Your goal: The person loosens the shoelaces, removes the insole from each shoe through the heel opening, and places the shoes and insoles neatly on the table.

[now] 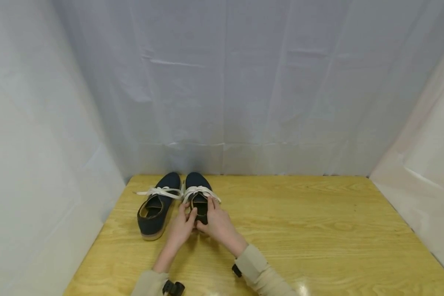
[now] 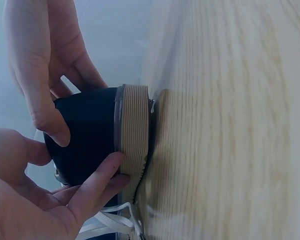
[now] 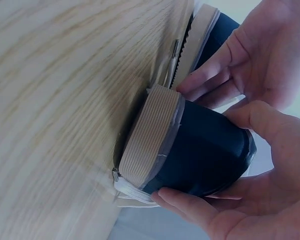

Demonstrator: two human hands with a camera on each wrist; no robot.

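Note:
Both hands are on the right-hand navy sneaker (image 1: 197,179), which has white laces tied in a bow and a ribbed tan sole. My left hand (image 1: 180,227) grips its heel from the left, thumb near the collar and fingers along the side. From the right, my right hand (image 1: 222,227) holds the heel too, its thumb at the back and fingers on the far side. In the right wrist view, the dark heel (image 3: 205,145) faces the camera between both hands. Whether the sole fully touches the table cannot be told.
A matching navy sneaker (image 1: 149,226) stands close by on the left, toe pointing to the back, its laces (image 1: 159,191) spread sideways. The wooden table (image 1: 318,230) extends right. Pale sheeting (image 1: 244,102) hangs behind and on both sides.

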